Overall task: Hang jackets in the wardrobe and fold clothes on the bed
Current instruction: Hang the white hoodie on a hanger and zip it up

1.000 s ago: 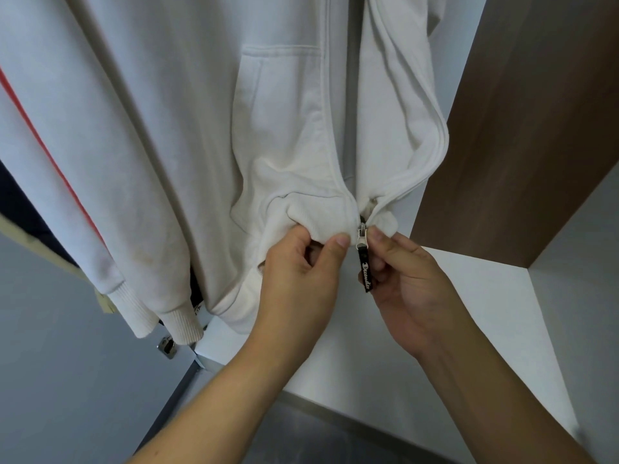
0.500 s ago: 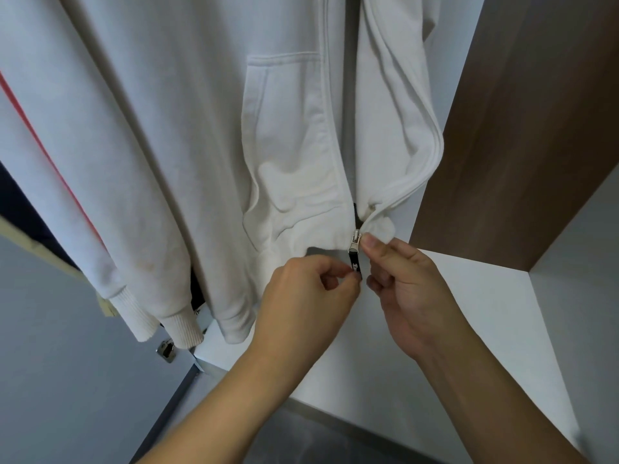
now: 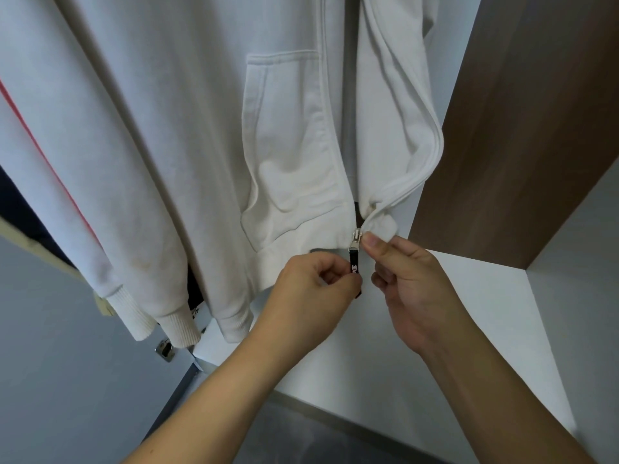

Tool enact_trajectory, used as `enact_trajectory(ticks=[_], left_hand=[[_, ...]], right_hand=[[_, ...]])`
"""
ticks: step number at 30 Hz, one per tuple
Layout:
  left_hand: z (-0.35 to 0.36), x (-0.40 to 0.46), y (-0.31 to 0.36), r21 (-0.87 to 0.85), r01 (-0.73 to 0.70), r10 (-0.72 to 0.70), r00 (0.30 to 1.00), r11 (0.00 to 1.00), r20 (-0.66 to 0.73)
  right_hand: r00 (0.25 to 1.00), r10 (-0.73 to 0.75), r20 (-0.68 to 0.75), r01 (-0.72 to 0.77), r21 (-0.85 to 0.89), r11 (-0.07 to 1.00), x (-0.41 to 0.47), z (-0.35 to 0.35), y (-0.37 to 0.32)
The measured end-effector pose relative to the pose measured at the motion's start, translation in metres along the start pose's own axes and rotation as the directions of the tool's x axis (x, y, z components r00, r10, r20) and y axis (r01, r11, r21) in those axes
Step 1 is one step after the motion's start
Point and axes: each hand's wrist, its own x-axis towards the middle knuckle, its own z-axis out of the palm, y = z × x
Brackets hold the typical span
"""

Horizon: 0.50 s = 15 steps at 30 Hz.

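Head view, looking down and forward into the wardrobe: a white cotton zip-front jacket [image 3: 234,128] hangs in the upper middle of the frame, its hem at mid-height. Front panels are apart above the hem and meet only at the bottom of the zip. A patch pocket [image 3: 288,145] sits on the panel left of the zip line. The panel right of the zip is bunched and folded outward, showing its ribbed edge.

At the base of the zip sits a small silver metal zip slider [image 3: 355,241], with a black fabric pull tab [image 3: 353,264] hanging straight down from it.

The left hand [image 3: 315,293] has its fingers curled, thumb and forefinger pinching the lower end of the black pull tab. The right hand [image 3: 412,289] pinches the bottom corner of the right-hand panel between thumb and forefinger, just beside the slider; its other fingers are curled underneath.

Two ribbed white sleeve cuffs [image 3: 160,323] hang lower left, below the hem. Further left, a white garment with a red stripe [image 3: 43,145] hangs beside the jacket, with dark fabric behind it.

Beneath the hands lies the white wardrobe floor panel [image 3: 502,329]. A brown wood-grain side panel [image 3: 522,128] stands upright at right. A small metal hinge [image 3: 164,349] shows at lower left, on a grey door [image 3: 67,380].
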Motion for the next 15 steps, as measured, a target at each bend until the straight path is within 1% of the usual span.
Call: enact_trajectory(ticks=[4,6,7,10,12,15], left_hand=[[-0.006,0.003,0.013,-0.136,0.075,-0.076,0.997,0.988,-0.004],[-0.013,0.006,0.022,-0.089,0.093,-0.091,0.995,0.992,0.028],[-0.017,0.006,0.027,-0.076,0.085,-0.081,0.995,0.993,0.050],[-0.027,0.006,0.045,-0.202,0.143,-0.128,0.988,0.969,0.084],[-0.028,0.013,0.053,-0.233,0.175,-0.158,0.983,0.957,0.089],[-0.021,0.030,0.063,-0.286,0.272,-0.247,0.962,0.919,0.120]], right_hand=[[0.999,-0.033,-0.008,0.033,-0.012,0.999,0.001,-0.004,0.000],[0.998,-0.070,-0.007,0.070,-0.054,0.996,0.001,-0.006,0.001],[0.996,-0.091,0.005,0.091,-0.086,0.992,0.002,-0.007,0.002],[0.990,-0.131,0.044,0.138,-0.234,0.962,0.000,-0.006,0.006],[0.985,-0.162,0.058,0.172,-0.296,0.940,0.000,-0.006,0.010],[0.980,-0.195,0.033,0.196,-0.286,0.938,0.001,-0.008,0.009]])
